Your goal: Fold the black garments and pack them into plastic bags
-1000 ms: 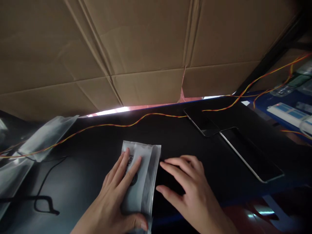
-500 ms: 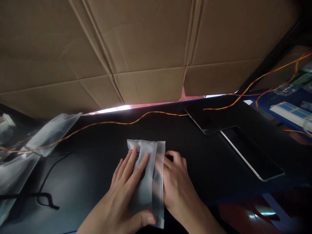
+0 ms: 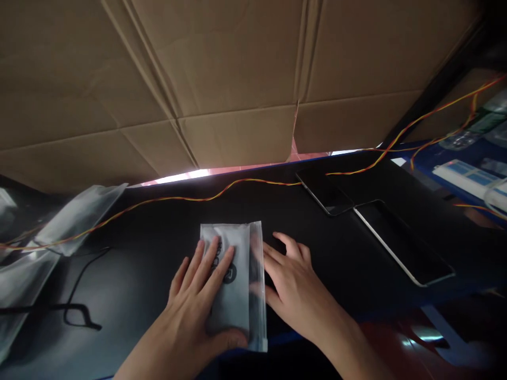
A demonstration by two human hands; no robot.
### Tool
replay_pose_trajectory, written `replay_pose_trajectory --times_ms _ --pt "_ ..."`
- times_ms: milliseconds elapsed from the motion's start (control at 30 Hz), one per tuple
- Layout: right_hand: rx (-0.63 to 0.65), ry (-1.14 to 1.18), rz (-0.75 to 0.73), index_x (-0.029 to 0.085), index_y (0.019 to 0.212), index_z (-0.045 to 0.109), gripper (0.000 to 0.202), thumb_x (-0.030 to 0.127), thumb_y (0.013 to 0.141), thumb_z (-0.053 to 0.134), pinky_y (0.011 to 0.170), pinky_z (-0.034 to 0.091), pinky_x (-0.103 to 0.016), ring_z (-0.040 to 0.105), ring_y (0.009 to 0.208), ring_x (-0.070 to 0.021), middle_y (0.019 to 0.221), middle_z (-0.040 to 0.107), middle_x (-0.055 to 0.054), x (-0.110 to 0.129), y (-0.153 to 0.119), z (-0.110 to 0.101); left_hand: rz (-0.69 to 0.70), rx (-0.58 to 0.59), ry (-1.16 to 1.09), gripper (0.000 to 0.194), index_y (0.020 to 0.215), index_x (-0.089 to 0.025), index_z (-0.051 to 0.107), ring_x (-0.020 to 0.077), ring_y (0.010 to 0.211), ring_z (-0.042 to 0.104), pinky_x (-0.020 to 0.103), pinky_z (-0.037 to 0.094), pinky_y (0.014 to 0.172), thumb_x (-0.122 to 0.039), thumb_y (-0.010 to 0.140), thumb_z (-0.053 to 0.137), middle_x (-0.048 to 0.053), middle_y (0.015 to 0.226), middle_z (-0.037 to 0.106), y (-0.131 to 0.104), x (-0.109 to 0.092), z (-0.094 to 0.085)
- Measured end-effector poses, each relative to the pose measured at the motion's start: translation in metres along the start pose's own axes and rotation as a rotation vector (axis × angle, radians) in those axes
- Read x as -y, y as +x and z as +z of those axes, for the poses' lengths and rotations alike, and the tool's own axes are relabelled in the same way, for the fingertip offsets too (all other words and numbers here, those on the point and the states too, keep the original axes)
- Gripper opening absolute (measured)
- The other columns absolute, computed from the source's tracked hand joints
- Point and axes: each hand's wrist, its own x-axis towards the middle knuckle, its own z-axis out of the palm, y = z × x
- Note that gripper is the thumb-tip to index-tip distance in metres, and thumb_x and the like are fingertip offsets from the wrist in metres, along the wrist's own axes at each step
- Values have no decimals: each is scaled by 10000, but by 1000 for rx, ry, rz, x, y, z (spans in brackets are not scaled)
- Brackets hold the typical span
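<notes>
Your left hand lies spread and flat on the pouch, pressing rather than pinching, thumb across its near end. And there's your right hand, fingertips and thumb showing through the clear strip along the pouch's right edge, fairly wide apart, nothing seen between them; that edge looks slightly lifted, probably by them. Whether they're inside or underneath, you can't tell: they're blurred behind the film. Your left fingers hide part of the print. The pouch lies on the bench; right of it, two phones, dark-faced. Beyond it runs the wire, then the cardboard, cut off at the top.
</notes>
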Motion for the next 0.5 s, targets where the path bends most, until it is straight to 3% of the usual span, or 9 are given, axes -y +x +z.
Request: replay_pose_trajectory --times_ms 100,167,267,333,400,500 --pt "-51 21 -68 287 1672 449 618 146 1088 594 1221 490 -614 442 1580 -346 1684 586 -34 -9 -15 -6 97 -122 30 858 1723 -194 398 409 1724 209 625 255 1364 -532 1013 741 149 1840 309 -6 -3 -19" --pt "-117 72 -70 307 1598 531 513 114 1123 513 1204 529 -498 547 1498 -254 1606 653 -20 -15 -31 -11 205 -158 -29 623 1594 -259 591 318 1673 361 521 235 1392 -321 1001 773 65 1747 498 -10 -7 -28" --pt "-123 138 -65 328 1393 677 369 114 1103 595 1100 587 -381 679 1297 -199 1384 768 15 -15 -52 -16 305 -161 -111 362 1356 -334 764 193 1513 571 392 261 1396 -221 1012 751 -67 1452 757 -12 -12 -29" --pt "-71 159 -93 332 1314 709 329 163 1035 750 1055 596 -366 705 1234 -210 1287 796 37 -9 -59 -16 326 -139 -118 313 1313 -325 783 177 1479 605 372 246 1405 -201 1053 660 -83 1385 792 -12 -13 -24" --pt "-35 175 -108 330 1276 715 362 219 964 862 1034 591 -373 716 1190 -220 1229 806 50 -1 -60 -14 335 -111 -118 393 1371 -297 751 190 1508 586 405 235 1416 -138 1047 595 -69 1418 780 -11 -13 -19" --pt "-82 201 -179 283 1161 711 164 237 1025 792 934 577 -360 718 1004 -188 1092 797 42 7 -55 -9 328 -160 -143 459 1379 -253 733 206 1518 581 441 256 1418 -49 986 613 -47 1405 787 -8 -14 -17"
